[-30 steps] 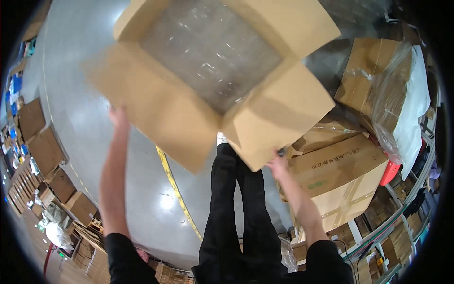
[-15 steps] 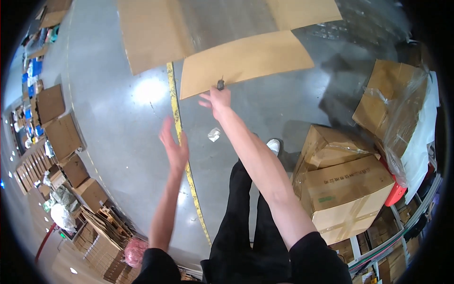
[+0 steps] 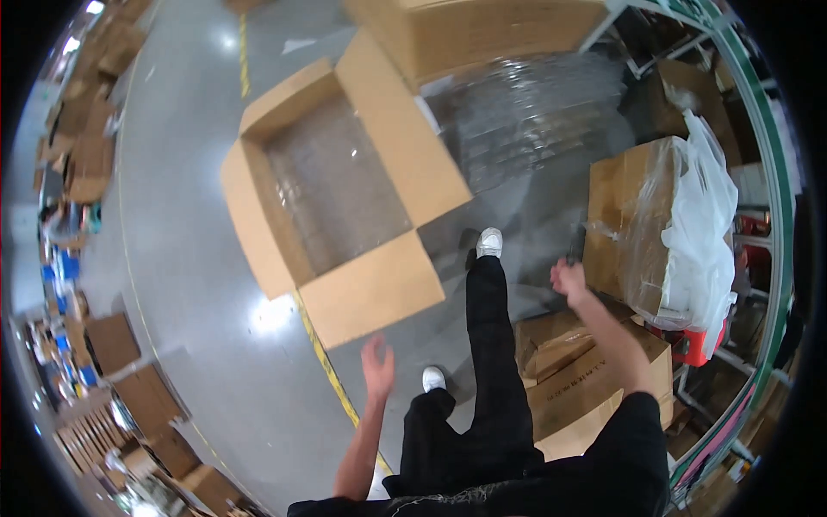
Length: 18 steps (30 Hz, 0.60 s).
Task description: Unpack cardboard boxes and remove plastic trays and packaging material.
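A large open carton (image 3: pixel 370 293) lies in front of me with its flaps folded outward, and clear plastic (image 3: pixel 332 177) covers its bottom. My left hand (image 3: pixel 377 369) is just off the carton's near flap, fingers apart and holding nothing. Out to the right, my right hand (image 3: pixel 567 280) is closed around a small dark tool (image 3: pixel 574 252), which looks like a box cutter. It is blurred, and the fist hides most of it. The hand is beside a brown carton (image 3: pixel 607 202) partly covered by clear film.
Below my right forearm sit taped cartons (image 3: pixel 594 388). A white plastic bag (image 3: pixel 702 228) hangs by a green-edged rack (image 3: pixel 780 198) at right. Clear plastic-wrapped goods (image 3: pixel 538 112) and a big carton (image 3: pixel 508 39) are ahead. A yellow line (image 3: pixel 340 388) crosses the floor.
My view has shifted, so the open carton shows more fully. My right hand has swung from the carton's near flap to the right, still holding the dark tool. My left hand is nearer that flap.
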Each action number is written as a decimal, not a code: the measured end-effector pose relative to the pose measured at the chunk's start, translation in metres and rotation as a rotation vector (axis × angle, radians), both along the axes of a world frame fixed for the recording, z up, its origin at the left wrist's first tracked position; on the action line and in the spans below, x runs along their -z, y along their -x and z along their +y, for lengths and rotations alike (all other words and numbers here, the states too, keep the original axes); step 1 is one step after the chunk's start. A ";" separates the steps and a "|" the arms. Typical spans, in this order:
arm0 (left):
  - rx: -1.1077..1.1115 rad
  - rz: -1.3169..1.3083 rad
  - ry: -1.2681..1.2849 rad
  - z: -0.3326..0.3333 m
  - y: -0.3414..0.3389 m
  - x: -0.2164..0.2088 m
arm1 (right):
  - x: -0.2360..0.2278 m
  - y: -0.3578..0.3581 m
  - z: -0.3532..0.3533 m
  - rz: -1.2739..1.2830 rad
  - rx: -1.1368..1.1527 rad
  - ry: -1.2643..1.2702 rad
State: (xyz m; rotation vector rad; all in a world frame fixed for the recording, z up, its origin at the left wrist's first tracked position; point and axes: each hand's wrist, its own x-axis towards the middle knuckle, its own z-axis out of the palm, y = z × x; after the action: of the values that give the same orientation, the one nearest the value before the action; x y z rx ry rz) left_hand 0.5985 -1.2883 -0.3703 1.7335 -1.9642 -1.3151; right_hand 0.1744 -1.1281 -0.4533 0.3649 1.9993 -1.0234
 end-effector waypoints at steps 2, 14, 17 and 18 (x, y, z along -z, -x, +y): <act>0.000 0.298 -0.164 -0.062 0.154 0.021 | 0.020 0.158 0.036 0.559 -0.169 -0.120; -0.103 -0.270 -0.302 -0.318 0.481 0.129 | 0.022 0.369 -0.128 0.676 -0.320 -0.063; -0.038 -0.417 -0.212 -0.273 0.507 0.123 | 0.012 0.432 -0.073 0.630 -0.358 -0.248; -0.067 -0.460 -0.065 -0.279 0.497 0.119 | 0.015 0.424 -0.094 0.613 -0.384 -0.239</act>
State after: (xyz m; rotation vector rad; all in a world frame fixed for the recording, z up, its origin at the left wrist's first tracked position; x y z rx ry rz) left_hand 0.1010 -1.5669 -0.4894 2.2758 -2.0763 -1.0342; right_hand -0.2493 -1.2219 -0.4686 -0.2431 2.6150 -0.6972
